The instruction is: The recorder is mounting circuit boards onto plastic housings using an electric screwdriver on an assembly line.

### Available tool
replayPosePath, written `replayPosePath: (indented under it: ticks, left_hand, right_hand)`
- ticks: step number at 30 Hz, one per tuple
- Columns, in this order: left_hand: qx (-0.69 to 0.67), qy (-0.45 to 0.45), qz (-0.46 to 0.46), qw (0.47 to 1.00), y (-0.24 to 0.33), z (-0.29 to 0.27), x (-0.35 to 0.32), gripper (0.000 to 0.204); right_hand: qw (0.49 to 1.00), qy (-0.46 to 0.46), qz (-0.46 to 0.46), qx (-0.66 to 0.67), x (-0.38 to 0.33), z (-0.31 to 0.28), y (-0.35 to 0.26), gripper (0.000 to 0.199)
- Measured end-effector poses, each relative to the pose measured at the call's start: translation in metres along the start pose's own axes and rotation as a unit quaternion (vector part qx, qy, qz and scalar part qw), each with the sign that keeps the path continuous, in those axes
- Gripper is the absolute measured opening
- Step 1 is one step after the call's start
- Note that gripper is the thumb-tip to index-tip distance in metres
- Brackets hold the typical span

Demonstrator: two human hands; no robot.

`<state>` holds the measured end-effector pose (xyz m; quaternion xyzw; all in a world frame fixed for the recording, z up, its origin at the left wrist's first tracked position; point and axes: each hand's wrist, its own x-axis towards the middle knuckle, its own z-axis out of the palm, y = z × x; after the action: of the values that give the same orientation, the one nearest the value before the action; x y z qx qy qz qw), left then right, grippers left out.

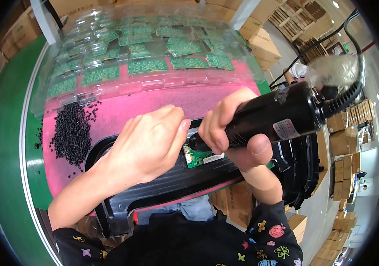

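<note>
- The right hand (pixel 238 133) is closed around a black screwdriver (pixel 278 117); it looks heavy and stiff, best gripped at the barrel.
- The left hand (pixel 147 144) lies flat, fingers loose, on the black housing (pixel 163 186).
- Between the hands is a small green board (pixel 198 157), probably fragile.

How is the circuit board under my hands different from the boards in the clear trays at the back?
The small green circuit board sits alone, seated in the black plastic housing, partly hidden by the left hand and right hand. The tray boards lie loose in rows in clear plastic trays, untouched. The seated board carries a white part; the tray boards look plain from here. Both are green and flat.
</note>
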<state>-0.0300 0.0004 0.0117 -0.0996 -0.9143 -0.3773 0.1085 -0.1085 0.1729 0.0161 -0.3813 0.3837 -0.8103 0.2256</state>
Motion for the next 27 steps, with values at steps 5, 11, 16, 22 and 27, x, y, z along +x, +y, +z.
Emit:
replayPosePath:
  ticks: [5,11,16,22,27]
  left_hand:
    - [0.048,0.033,0.048,0.997,-0.01,0.002,0.001,0.006]
    - [0.051,-0.007,0.081,0.995,-0.022,0.006,-0.001,0.009]
    - [0.051,-0.07,0.112,0.99,-0.02,0.003,-0.001,0.018]
    - [-0.077,-0.044,0.18,0.98,-0.017,0.006,0.004,0.018]
    - [-0.119,-0.115,0.16,0.973,-0.015,0.002,0.005,0.02]
  right_hand:
    - [0.991,-0.016,0.044,-0.121,0.012,0.003,0.003,0.055]
    - [0.992,-0.015,0.04,-0.118,0.008,0.003,-0.001,0.058]
    - [0.995,0.002,-0.088,-0.042,-0.005,0.009,-0.022,0.059]
    - [0.98,-0.009,-0.191,-0.06,-0.008,0.02,-0.045,0.053]
    - [0.984,-0.031,-0.167,-0.06,-0.013,0.021,-0.047,0.053]
